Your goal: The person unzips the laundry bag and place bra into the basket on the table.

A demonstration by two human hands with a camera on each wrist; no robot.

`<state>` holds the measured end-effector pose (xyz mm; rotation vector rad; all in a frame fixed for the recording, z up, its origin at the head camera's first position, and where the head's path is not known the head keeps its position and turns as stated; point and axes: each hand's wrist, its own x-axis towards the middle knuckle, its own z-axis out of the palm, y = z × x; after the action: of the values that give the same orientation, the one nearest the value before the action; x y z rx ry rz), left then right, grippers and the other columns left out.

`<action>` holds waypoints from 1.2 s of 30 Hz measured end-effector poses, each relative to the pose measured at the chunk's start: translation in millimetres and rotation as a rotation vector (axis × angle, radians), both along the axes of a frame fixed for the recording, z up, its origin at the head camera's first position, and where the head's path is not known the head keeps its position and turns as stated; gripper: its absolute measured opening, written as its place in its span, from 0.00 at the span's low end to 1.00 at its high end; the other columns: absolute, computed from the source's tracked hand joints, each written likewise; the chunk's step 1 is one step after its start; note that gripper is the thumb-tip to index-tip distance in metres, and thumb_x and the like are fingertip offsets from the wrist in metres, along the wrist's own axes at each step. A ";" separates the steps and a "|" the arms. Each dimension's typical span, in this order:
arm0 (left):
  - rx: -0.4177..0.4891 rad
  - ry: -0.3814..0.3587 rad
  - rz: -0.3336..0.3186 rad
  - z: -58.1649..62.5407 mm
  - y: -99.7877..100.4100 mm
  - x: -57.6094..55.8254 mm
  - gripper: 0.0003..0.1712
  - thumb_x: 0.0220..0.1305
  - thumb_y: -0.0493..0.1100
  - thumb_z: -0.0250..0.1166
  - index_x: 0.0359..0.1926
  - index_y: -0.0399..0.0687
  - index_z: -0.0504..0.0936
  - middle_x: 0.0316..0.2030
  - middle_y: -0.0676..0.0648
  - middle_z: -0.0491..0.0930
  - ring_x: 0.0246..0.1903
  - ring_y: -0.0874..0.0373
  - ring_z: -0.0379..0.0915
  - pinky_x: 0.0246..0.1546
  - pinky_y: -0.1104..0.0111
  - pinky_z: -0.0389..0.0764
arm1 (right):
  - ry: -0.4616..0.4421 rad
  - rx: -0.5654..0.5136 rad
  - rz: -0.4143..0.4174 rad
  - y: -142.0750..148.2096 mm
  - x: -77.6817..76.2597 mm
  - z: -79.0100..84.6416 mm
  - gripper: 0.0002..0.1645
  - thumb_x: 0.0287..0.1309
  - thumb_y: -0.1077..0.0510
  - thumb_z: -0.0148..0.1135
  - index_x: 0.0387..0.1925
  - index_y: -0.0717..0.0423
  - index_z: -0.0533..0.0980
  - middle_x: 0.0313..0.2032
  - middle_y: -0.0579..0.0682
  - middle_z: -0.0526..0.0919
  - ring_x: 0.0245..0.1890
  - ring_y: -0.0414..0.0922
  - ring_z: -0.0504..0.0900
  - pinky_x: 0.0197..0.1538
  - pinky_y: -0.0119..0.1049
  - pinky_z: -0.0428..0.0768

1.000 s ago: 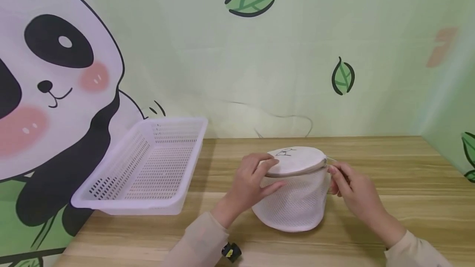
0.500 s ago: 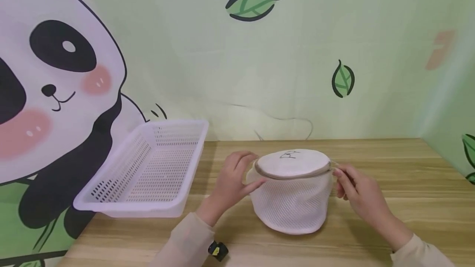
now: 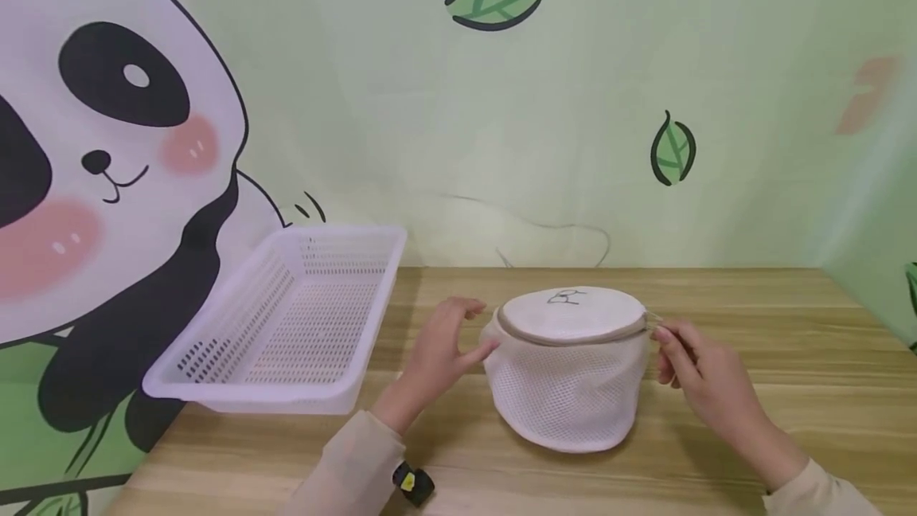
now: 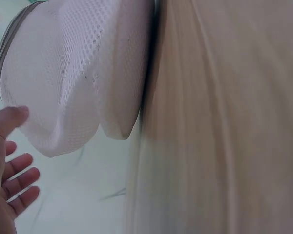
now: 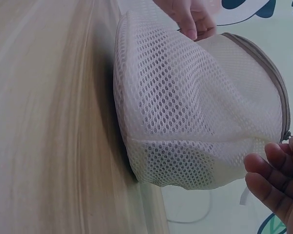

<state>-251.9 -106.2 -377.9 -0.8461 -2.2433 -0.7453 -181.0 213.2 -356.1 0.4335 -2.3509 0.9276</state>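
A white mesh laundry bag (image 3: pixel 566 396) stands upright on the table, its round white lid (image 3: pixel 573 313) edged by a brown zipper. A small line drawing marks the lid. My right hand (image 3: pixel 705 365) pinches the zipper pull at the lid's right side; in the right wrist view the slider (image 5: pixel 287 135) shows beside the fingertips. My left hand (image 3: pixel 440 353) is just left of the bag, fingers loosely spread, holding nothing. In the left wrist view its thumb (image 4: pixel 12 119) overlaps the mesh; whether it touches cannot be told. The bag's inside is hidden.
A white perforated plastic basket (image 3: pixel 315 333) stands on the left of the wooden table (image 3: pixel 774 341). Behind is a green backdrop (image 3: pixel 401 102) with a panda and leaves. A black device (image 3: pixel 413 484) sits by the left sleeve.
My left hand has come off the lid's left edge and moved left, away from the bag. My right hand keeps its pinch and has shifted slightly right, as has the lid.
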 end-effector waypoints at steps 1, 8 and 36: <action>0.017 -0.051 -0.001 -1.3 0.5 0.0 0.28 0.53 0.46 0.72 0.51 0.38 0.75 0.45 0.43 0.80 0.44 0.52 0.76 0.46 0.62 0.80 | 0.001 -0.002 0.000 0.3 0.2 0.1 0.09 0.69 0.61 0.50 0.33 0.58 0.74 0.18 0.41 0.73 0.17 0.30 0.72 0.20 0.24 0.72; 0.215 -0.377 -0.049 -9.1 5.8 -2.4 0.21 0.57 0.40 0.70 0.49 0.38 0.76 0.42 0.43 0.81 0.43 0.52 0.76 0.45 0.63 0.79 | 0.001 0.004 -0.001 1.5 1.4 1.8 0.09 0.69 0.61 0.50 0.32 0.58 0.74 0.18 0.41 0.74 0.17 0.29 0.72 0.20 0.23 0.72; 0.388 -0.344 -0.056 -21.3 16.0 11.4 0.05 0.57 0.32 0.66 0.37 0.38 0.81 0.39 0.40 0.84 0.35 0.50 0.83 0.41 0.59 0.84 | -0.077 0.001 -0.042 8.4 -1.4 0.1 0.07 0.68 0.59 0.53 0.37 0.58 0.76 0.18 0.41 0.74 0.17 0.31 0.72 0.21 0.24 0.72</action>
<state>-240.6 -90.2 -399.2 -0.6271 -2.2552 -1.3873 -182.5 221.6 -356.0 0.3530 -2.4206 0.9392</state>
